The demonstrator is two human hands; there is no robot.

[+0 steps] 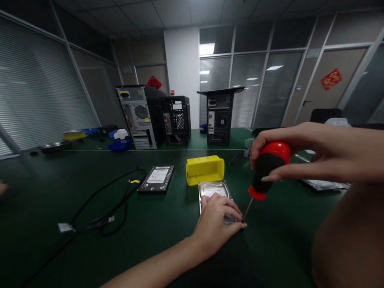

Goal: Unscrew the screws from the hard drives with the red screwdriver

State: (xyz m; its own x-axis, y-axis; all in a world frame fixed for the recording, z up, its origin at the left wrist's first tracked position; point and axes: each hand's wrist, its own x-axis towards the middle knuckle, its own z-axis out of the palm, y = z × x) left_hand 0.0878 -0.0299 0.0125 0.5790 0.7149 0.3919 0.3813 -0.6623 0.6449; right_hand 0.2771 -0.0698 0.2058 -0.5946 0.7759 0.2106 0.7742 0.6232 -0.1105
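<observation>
A silver hard drive [213,189] lies on the green table, partly covered by my left hand [216,214]. The thumb and fingertips of that hand close together at the drive's near right corner; any small part between them is hidden. My right hand [303,154] grips the red and black handle of a screwdriver [267,172] from above. Its shaft slants down to the left, and the tip meets the left fingertips at the drive's corner. Just behind the drive, a yellow plastic bin [205,170] rests on its side with its opening toward me.
Another hard drive [157,179] lies left of the bin, beside a black USB cable [103,220]. Several computer cases, including a large tower [138,116] and a case with a raised top [220,118], stand farther back. A blue bin [119,145] sits at the back left.
</observation>
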